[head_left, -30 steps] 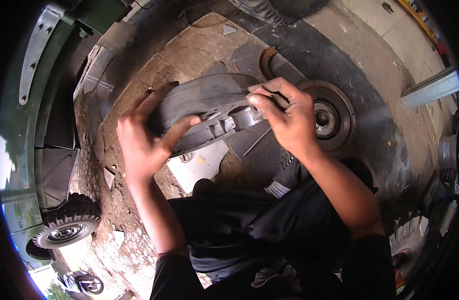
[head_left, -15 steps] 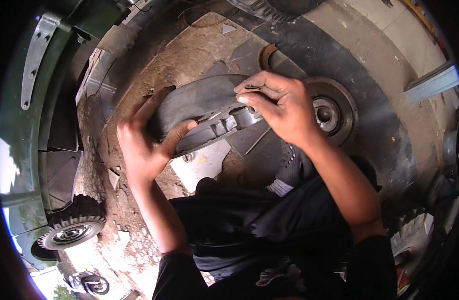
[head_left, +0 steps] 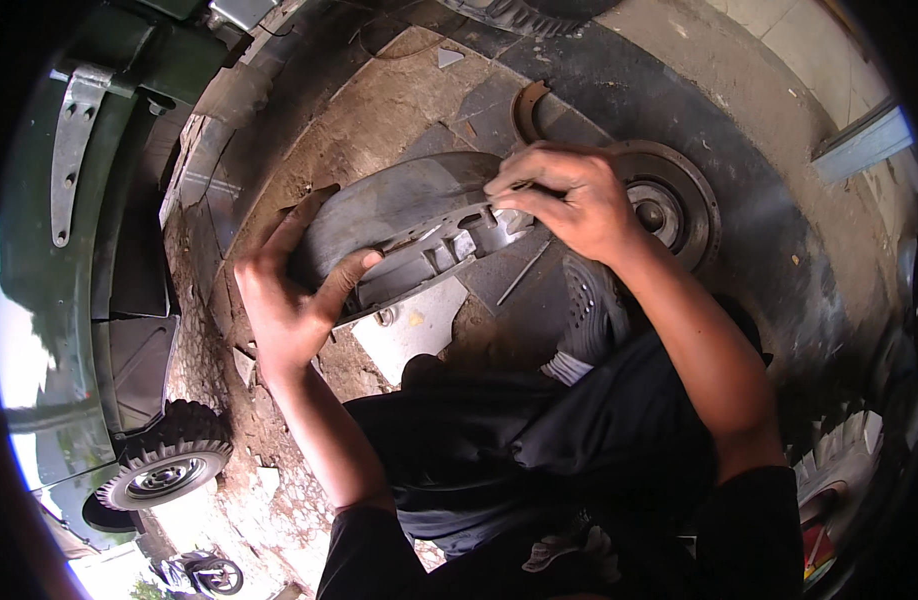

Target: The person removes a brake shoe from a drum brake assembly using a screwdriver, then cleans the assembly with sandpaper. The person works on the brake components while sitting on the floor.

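Observation:
A grey brake shoe assembly [head_left: 399, 205], with a broad curved outer band and metal ribs on its inner side, stands tilted in front of me. My left hand [head_left: 289, 285] grips its left end, thumb on the near edge and fingers over the outer band. At its right end, the fingertips of my right hand [head_left: 569, 200] are pinched together against the upper edge. Something thin and dark seems to lie between those fingers, too small to name. Behind my right hand a round brake drum [head_left: 694, 205] lies on the floor. A loose curved brake shoe [head_left: 526, 112] rests beyond the assembly.
A white flat piece [head_left: 409, 330] and a thin rod [head_left: 524, 273] lie below the assembly, near my shoe [head_left: 591, 305]. A green vehicle [head_left: 54, 350] with a treaded wheel [head_left: 169, 470] stands at the left. Another tyre [head_left: 524, 15] is at the far edge.
My right hand has shifted slightly right and down along the assembly's edge. My left hand keeps its grip. The whole view has turned a little.

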Tool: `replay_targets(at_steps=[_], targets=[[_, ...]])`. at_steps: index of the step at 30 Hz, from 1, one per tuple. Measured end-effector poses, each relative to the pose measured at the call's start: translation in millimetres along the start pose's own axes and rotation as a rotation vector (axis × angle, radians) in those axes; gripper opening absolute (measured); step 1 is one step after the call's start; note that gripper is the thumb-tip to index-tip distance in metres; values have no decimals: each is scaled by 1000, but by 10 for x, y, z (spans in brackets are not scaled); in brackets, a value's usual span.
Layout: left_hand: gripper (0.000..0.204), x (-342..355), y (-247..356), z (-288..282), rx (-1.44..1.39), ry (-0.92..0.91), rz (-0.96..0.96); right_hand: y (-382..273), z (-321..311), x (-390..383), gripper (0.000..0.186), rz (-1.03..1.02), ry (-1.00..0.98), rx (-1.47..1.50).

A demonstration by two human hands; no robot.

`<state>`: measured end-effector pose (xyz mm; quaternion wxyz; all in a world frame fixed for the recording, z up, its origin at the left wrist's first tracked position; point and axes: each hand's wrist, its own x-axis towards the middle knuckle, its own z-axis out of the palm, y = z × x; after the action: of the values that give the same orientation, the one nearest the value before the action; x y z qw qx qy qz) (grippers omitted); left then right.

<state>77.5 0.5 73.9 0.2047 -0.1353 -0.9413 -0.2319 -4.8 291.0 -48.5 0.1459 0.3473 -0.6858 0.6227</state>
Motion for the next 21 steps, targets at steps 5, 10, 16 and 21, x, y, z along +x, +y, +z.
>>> replay_targets(at_steps=[5, 10, 16, 21], targets=[[72, -8, 53, -21, 52, -12, -23, -48, 123, 61, 12, 29, 19, 102], [74, -43, -12, -24, 37, -5, 4, -21, -1, 22, 10, 33, -16, 40], [74, -31, 0, -27, 58, -12, -10, -172, 127, 167, 12, -42, -53, -5], [73, -21, -1, -53, 66, 1, -5, 5, -42, 28, 13, 23, -49, -19]])
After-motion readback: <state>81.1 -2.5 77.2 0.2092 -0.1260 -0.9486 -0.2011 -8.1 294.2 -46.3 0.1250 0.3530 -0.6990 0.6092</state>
